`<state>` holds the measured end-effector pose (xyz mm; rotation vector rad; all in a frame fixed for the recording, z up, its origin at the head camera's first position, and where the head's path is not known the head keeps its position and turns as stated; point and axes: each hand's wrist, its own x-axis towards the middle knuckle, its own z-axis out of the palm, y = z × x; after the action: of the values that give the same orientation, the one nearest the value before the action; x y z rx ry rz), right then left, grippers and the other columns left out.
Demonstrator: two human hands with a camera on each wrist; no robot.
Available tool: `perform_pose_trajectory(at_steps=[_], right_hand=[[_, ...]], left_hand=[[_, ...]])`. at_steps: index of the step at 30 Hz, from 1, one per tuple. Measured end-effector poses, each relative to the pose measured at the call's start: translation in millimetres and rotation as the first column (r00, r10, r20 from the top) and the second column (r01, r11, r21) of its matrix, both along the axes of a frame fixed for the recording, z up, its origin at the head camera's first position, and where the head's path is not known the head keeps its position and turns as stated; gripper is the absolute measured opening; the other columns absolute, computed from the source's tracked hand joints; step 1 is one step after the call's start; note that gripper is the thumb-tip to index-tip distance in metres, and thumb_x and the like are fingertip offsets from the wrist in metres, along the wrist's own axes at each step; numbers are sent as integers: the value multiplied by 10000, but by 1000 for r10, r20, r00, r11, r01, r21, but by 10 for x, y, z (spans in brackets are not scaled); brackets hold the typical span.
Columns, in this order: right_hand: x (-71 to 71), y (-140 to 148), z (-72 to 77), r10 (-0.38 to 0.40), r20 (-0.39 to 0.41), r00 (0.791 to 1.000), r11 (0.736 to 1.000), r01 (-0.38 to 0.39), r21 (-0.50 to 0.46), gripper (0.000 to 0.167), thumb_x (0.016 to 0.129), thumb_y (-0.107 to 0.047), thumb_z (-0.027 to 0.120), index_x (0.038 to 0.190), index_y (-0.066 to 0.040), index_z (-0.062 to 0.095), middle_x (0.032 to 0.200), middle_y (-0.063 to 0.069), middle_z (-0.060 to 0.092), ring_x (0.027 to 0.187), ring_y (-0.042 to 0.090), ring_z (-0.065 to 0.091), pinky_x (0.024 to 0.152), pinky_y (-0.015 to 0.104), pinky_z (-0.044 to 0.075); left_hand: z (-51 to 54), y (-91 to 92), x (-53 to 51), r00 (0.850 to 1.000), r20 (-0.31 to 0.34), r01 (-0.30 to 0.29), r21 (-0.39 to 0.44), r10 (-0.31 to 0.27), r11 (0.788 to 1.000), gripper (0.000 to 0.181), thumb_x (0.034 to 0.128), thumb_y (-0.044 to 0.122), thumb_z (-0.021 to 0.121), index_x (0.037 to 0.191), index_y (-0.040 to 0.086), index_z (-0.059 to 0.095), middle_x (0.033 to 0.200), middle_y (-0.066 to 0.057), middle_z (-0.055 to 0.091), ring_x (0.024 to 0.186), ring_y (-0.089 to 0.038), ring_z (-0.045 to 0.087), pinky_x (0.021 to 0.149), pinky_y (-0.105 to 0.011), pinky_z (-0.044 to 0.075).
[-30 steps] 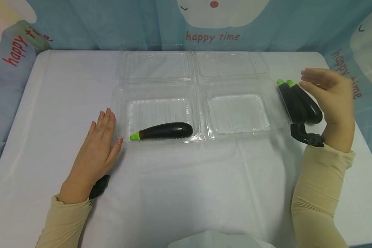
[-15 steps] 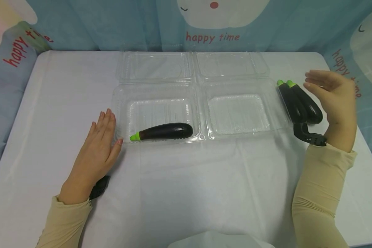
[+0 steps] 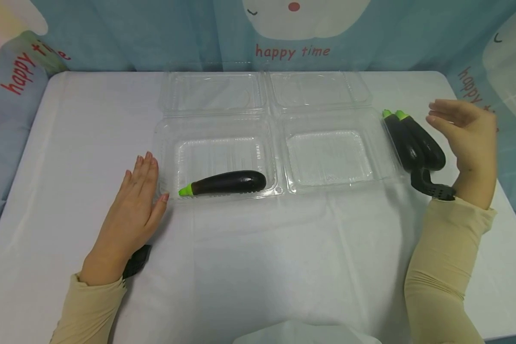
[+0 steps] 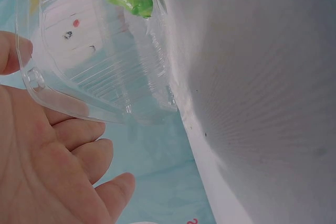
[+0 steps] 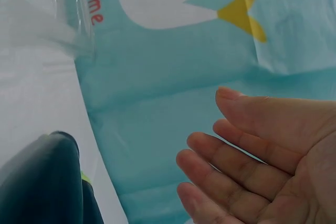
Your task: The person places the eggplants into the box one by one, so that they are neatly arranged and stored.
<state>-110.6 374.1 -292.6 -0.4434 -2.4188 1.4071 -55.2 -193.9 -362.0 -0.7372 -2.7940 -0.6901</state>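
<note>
A dark eggplant (image 3: 230,182) with a green stem end lies across the front of the left clear plastic clamshell box (image 3: 217,153), whose lid stands open behind it. Flat and straight-fingered, my left hand (image 3: 126,215) is at that box's left edge. In the left wrist view its thumb (image 4: 13,53) overlaps the box rim; I cannot tell whether it touches. Two more eggplants (image 3: 421,148) lie side by side, right of the second clamshell box (image 3: 331,157). Beyond them my right hand (image 3: 470,134) is raised, its fingers loosely bent around nothing. The right wrist view shows its palm (image 5: 278,182) bare.
The white-covered table (image 3: 292,267) is bounded at the back and sides by a blue printed curtain (image 3: 155,38). The lids (image 3: 320,91) of both boxes reach the table's back edge. A black wrist camera mount (image 3: 432,186) partly overlaps the right eggplants.
My right hand has drifted slightly right, away from the two eggplants. The left hand, boxes and eggplants stay where they were.
</note>
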Motion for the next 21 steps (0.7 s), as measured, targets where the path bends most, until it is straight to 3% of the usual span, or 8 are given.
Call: perform_pose_trajectory(at_steps=[7, 21], right_hand=[[6, 70, -25, -16, 21, 1000, 999, 17, -27, 343, 861, 9, 651, 1199, -49, 644, 995, -124, 657, 907, 8, 593, 873, 120, 431], [21, 183, -129, -67, 79, 995, 997, 64, 47, 360, 888, -32, 627, 1244, -90, 620, 1039, -154, 628, 906, -35, 564, 1005, 199, 369]], left_hand=[[-5, 5, 1, 1000, -8, 0, -1, 0, 1000, 610, 1011, 306, 353, 1463, -72, 195, 1532, -215, 160, 1418, -325, 135, 1140, -480, 103], [-2, 6, 4, 1000, -15, -1, 1, 1, 1000, 621, 1018, 338, 335, 1461, -74, 198, 1531, -214, 165, 1416, -326, 141, 1141, -475, 104]])
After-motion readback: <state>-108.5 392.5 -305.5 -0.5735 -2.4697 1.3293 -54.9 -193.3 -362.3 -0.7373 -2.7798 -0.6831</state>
